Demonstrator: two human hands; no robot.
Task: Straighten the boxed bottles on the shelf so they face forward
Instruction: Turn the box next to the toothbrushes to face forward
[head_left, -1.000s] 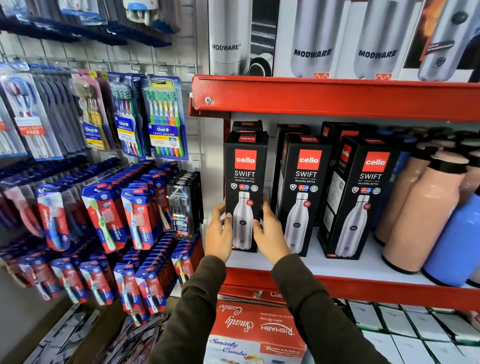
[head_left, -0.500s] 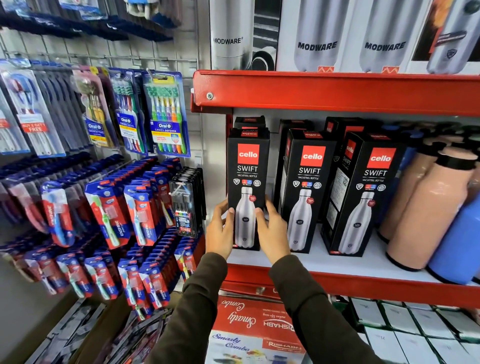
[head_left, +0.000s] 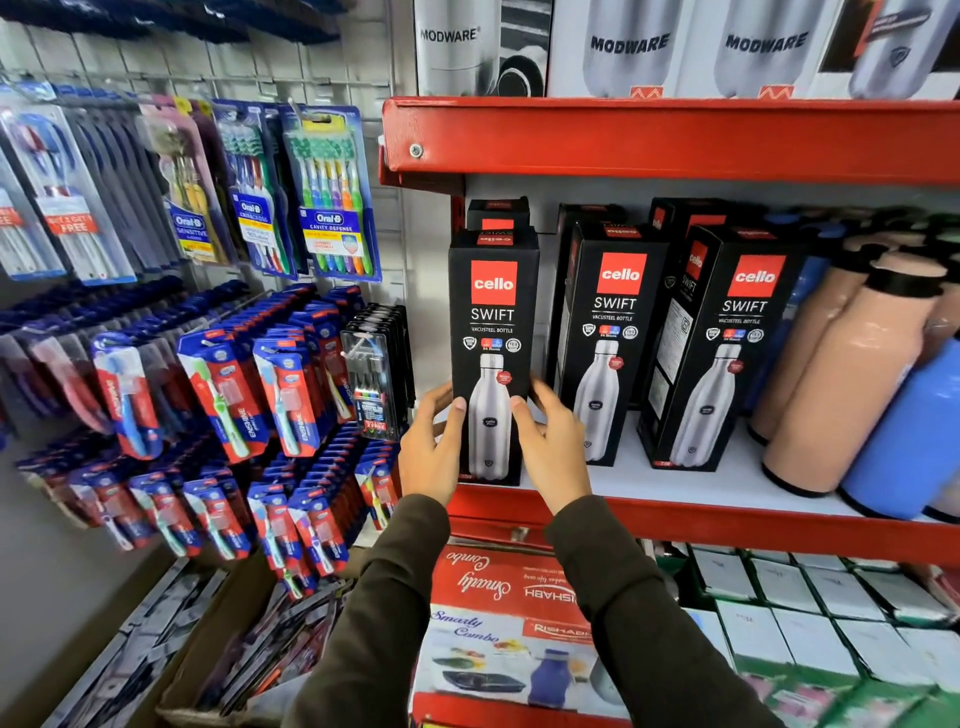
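Note:
Three black Cello Swift bottle boxes stand in the front row on the white shelf (head_left: 727, 486). The left box (head_left: 493, 322) faces forward at the shelf's left end, and my left hand (head_left: 434, 447) and my right hand (head_left: 553, 441) grip its lower sides, thumbs on its front. The middle box (head_left: 610, 332) stands just right of my right hand, turned slightly so its left side shows. The right box (head_left: 727, 343) is angled more, with its left side panel visible. More black boxes stand behind them, mostly hidden.
Peach bottles (head_left: 841, 374) and a blue bottle (head_left: 904, 431) stand at the shelf's right. A red shelf edge (head_left: 675, 137) runs overhead with Modware boxes (head_left: 628, 47) above. Toothbrush packs (head_left: 291, 395) hang on the left wall. Red Smarty Combo boxes (head_left: 498, 613) sit below.
Both hands stay on the left box, which now sits squarer to the front. The camera has moved closer and slightly upward.

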